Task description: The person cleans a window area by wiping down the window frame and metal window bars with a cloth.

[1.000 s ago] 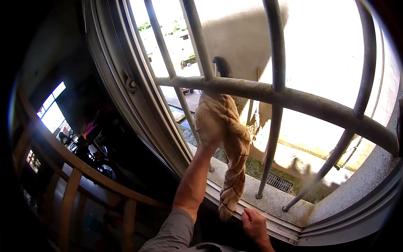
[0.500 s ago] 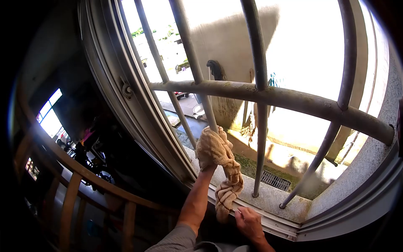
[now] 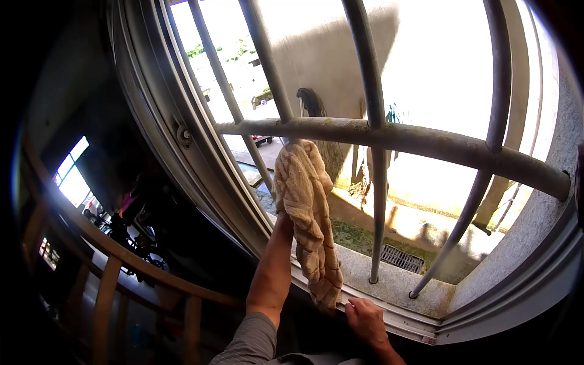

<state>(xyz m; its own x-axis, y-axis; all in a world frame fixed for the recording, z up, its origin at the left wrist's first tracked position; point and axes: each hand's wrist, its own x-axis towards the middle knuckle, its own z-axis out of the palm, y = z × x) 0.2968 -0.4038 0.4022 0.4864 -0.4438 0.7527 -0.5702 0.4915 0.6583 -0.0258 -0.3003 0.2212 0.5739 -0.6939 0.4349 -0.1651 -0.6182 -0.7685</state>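
Observation:
A beige cloth (image 3: 313,231) is wrapped around a vertical window bar just under the horizontal rail (image 3: 413,139), its loose end hanging toward the sill. My left hand (image 3: 291,182) is hidden beneath the cloth and grips it against the bar; only the wrist and forearm show below. Low at the window's edge, my right hand (image 3: 364,317) rests by the white window track (image 3: 395,328) with its fingers curled in. Whatever it may hold there is too small to make out.
More vertical bars (image 3: 367,61) cross the opening. A metal window frame (image 3: 176,128) stands at the left, with a wooden railing (image 3: 140,271) in the dark room beyond. Outside are a pale wall (image 3: 316,61) and a floor grate (image 3: 401,258).
My left hand and the cloth have slid up the bar to just below the horizontal rail. The cloth now hangs longer and less bunched. My right hand has barely moved.

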